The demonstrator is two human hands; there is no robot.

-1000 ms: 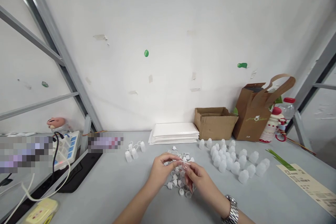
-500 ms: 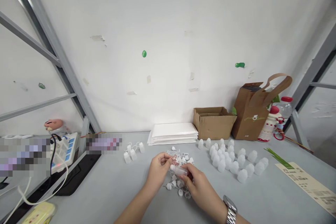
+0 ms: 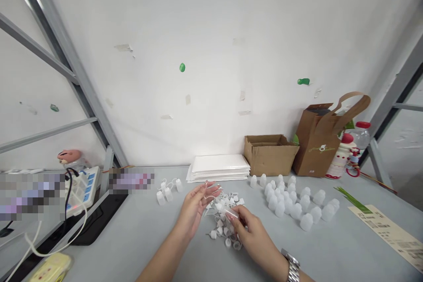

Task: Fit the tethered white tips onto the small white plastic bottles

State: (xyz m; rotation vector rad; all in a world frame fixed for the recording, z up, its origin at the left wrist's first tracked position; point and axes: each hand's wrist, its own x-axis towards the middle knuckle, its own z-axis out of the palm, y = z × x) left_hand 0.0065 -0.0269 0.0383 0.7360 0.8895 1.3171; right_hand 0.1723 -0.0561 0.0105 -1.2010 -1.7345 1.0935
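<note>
My right hand (image 3: pixel 246 227) is closed around a small translucent bottle (image 3: pixel 232 213), which lies tilted in the fingers and is partly covered by them. My left hand (image 3: pixel 197 205) is raised to the left of it, palm partly showing, thumb and fingers curled toward each other. A thin white loop shows by these fingers; what they pinch is too small to make out. Below and between both hands spreads a pile of small white caps with ring straps (image 3: pixel 219 231).
Several frosted bottles (image 3: pixel 280 208) stand at the right. A few capped bottles (image 3: pixel 168 194) stand at the left. Behind are stacked white sheets (image 3: pixel 218 166), a cardboard box (image 3: pixel 272 158) and a paper bag (image 3: pixel 315 152). A power strip (image 3: pixel 84 189) with cables sits far left.
My left hand has moved away from the bottle's neck, up and to the left, its fingers less bunched. My right hand keeps the bottle in nearly the same place.
</note>
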